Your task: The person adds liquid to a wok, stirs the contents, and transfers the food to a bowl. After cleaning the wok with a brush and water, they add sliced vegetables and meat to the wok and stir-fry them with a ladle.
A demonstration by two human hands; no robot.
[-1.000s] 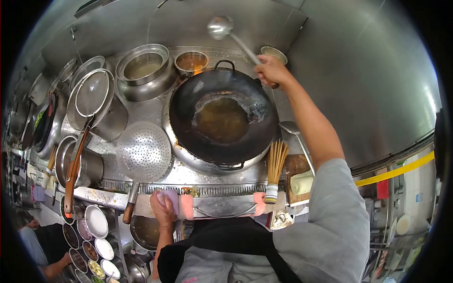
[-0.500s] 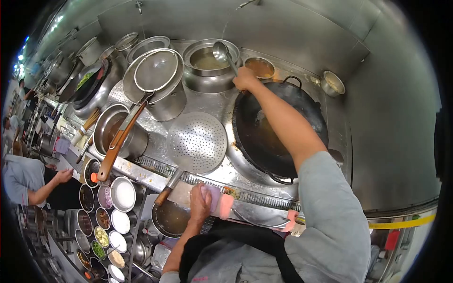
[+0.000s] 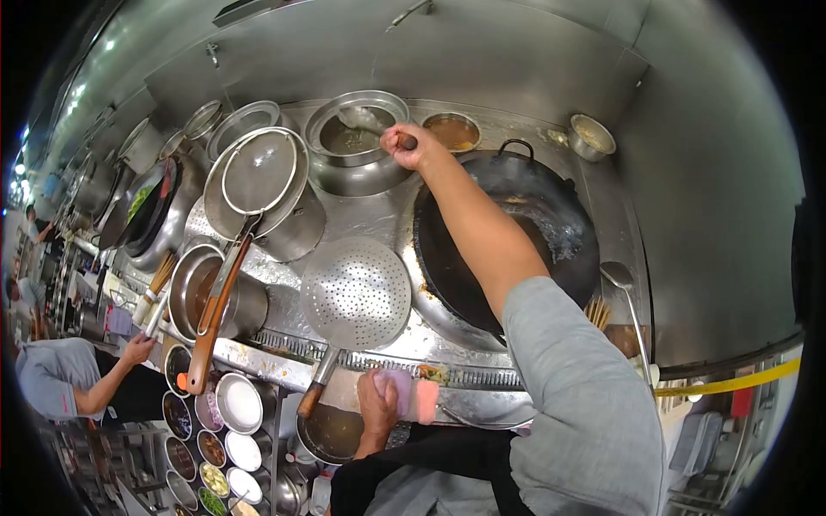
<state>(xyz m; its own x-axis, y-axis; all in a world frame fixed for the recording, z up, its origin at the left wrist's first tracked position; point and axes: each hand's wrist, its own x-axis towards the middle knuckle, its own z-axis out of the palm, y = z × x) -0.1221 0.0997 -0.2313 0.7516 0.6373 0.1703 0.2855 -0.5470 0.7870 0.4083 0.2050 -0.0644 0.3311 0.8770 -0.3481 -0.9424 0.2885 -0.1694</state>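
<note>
My right hand [image 3: 406,146] is closed around the wooden-ended handle of a ladle [image 3: 361,119]. The ladle's bowl is tilted at the mouth of a round metal pot [image 3: 357,179] that contains liquid. Beneath my right forearm sits a large black wok [image 3: 447,288], with clear liquid [image 3: 559,236] rippling on its right side. My left hand [image 3: 377,404] is closed on a folded purple cloth [image 3: 397,389] at the stove's front edge. Left of that hand, a perforated skimmer [image 3: 357,292] lies flat, its wooden handle pointing toward me.
A wire strainer [image 3: 260,172] rests across a tall pot [image 3: 297,228] on the left. Several seasoning bowls [image 3: 239,402] stand at lower left, near a co-worker [image 3: 64,374]. A spatula [image 3: 618,275] leans right of the wok. Behind it are an orange-liquid bowl [image 3: 452,131] and a small pot [image 3: 592,138].
The ladle has tipped over and moved left at the pot, with my right hand shifting left too. Liquid in the wok now ripples. My left hand stays on the cloth while the view shifts.
</note>
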